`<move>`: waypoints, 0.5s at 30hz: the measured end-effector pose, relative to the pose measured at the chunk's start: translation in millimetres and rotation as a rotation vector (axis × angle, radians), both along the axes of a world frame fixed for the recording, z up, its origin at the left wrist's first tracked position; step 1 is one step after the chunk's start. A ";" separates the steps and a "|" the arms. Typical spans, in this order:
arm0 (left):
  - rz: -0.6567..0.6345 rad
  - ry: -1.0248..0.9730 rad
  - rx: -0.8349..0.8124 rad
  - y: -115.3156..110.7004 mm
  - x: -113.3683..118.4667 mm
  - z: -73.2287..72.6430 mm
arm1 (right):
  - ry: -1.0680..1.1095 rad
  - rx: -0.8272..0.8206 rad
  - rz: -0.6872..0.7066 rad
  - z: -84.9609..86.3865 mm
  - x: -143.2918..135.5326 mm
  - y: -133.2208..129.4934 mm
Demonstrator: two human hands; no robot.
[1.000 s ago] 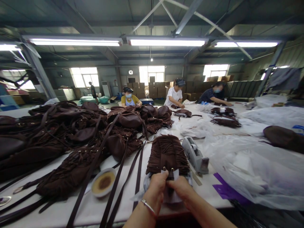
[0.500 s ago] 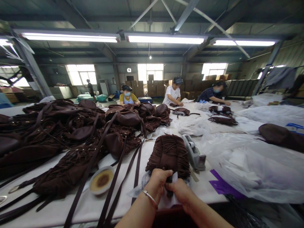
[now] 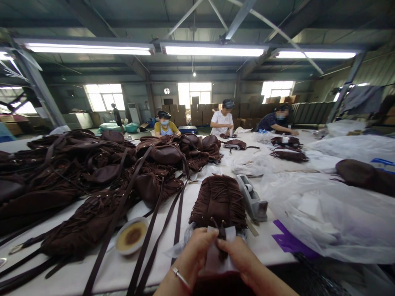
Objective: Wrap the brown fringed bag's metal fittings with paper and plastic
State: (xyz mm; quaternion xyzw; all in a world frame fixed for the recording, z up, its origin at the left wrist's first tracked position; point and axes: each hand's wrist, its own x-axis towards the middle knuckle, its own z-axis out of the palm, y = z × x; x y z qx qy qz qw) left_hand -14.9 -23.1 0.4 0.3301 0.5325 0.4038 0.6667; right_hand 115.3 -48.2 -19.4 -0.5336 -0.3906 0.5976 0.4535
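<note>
The dark brown, suede-like bag with fringed sides (image 3: 217,199) lies flat on the white-covered bench (image 3: 114,273), near the bench's near edge and directly ahead of the operator. Metal eyelets are visible at its near end.

The left hand (image 3: 197,248) and the right hand (image 3: 233,248) meet at this end. Both hands are closed, thumbs uppermost, gripping a thin white translucent sheet (image 3: 212,250). A narrow dark brown strip (image 3: 222,235) lies between the thumbs; whether the fingers also clamp it cannot be told. A silver-coloured bangle (image 3: 181,278) encircles the left wrist.

Immediately right of the bag stands a grey plastic tape dispenser (image 3: 256,207). Further right are a large clear plastic sheet, crumpled (image 3: 327,222), and, at its near left edge, a flat purple piece (image 3: 291,242).

To the left, a round white bowl with yellow and brown contents (image 3: 132,236) rests on the bench. Beyond it, a large heap of dark brown bags (image 3: 92,164) extends to the far left.

At the far side of the bench are three people: one in a yellow top (image 3: 166,129), one in a white shirt (image 3: 219,121) and one in a dark shirt (image 3: 268,122).
</note>
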 end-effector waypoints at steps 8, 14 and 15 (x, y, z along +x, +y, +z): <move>0.116 0.454 0.230 -4.6 -18.2 -9.8 | 0.104 -0.036 0.009 3.4 8.7 5.1; 0.166 0.517 0.286 -4.9 -11.5 3.1 | -0.205 0.014 -0.049 -2.1 24.1 16.3; 0.168 0.528 0.297 -5.1 -9.7 6.1 | -0.190 0.009 -0.039 0.2 23.7 17.6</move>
